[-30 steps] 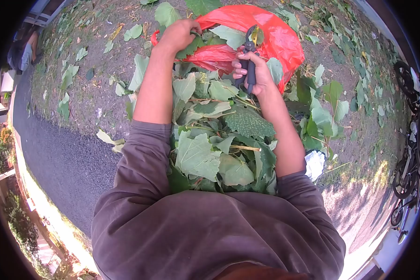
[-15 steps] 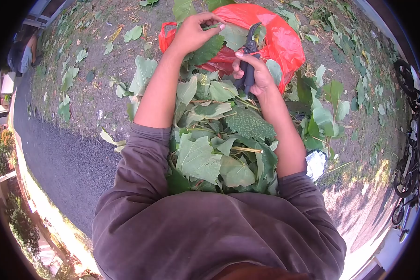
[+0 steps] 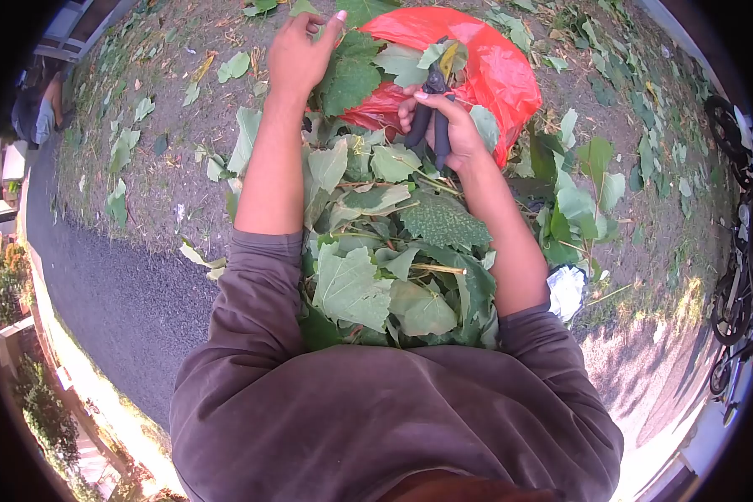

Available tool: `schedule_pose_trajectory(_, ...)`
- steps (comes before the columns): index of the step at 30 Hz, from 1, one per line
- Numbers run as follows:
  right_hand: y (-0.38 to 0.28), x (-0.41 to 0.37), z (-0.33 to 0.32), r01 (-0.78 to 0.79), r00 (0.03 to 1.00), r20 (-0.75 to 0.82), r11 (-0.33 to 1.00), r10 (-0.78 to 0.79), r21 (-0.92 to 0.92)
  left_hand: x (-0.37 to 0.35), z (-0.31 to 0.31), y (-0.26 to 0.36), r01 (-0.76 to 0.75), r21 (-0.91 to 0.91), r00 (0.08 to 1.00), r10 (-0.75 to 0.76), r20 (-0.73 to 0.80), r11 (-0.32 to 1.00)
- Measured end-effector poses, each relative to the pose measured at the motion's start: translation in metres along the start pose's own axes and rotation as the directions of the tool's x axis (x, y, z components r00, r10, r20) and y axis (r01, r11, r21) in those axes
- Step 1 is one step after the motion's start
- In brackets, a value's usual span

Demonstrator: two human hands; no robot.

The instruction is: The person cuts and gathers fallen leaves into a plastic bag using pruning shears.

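Observation:
My left hand (image 3: 303, 52) is at the upper left of the leaf pile, its thumb and fingers closed around the edge of a green leaf. A large dark green leaf (image 3: 349, 74) hangs just right of it. In my right hand (image 3: 443, 125) are pruning shears (image 3: 435, 82) with dark handles, now spread apart. Their blades point up over a red plastic bag (image 3: 510, 84), which lies open with leaves at its mouth. Beneath my forearms a heap of cut leaves (image 3: 356, 289) reaches down to my shirt; a cut stem sticks out of it.
Leafy cuttings (image 3: 581, 201) and a crumpled silvery item (image 3: 567, 293) lie to the right. Loose leaves are scattered over the soil. Asphalt (image 3: 117, 284) runs along the left. A person (image 3: 42, 105) is at the far upper left; bicycles or motorcycles (image 3: 732, 309) stand far right.
My left hand has moved up and left, away from the bag's mouth. The shears' handles have spread apart in my right hand, which has shifted slightly left.

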State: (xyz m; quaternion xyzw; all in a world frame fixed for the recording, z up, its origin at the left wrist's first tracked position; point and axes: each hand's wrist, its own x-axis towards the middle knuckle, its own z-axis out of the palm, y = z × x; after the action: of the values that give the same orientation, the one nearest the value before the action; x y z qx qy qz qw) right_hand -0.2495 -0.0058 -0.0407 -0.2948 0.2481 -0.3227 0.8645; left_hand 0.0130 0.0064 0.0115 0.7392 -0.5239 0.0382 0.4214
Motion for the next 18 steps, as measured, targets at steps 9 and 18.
schedule_pose_trajectory(9, 0.002, -0.002, -0.007, -0.097, 0.995, -0.034, 0.944, 0.091, -0.315, -0.009, 0.008, -0.006, 0.092, 0.402, 0.803, -0.306, 0.511, 0.911)
schedule_pose_trajectory(18, 0.002, 0.003, -0.014, -0.066, 0.997, 0.018, 0.976, 0.071, -0.208, 0.000, -0.007, -0.006, 0.020, 0.145, 0.926, -0.073, 0.370, 0.989)
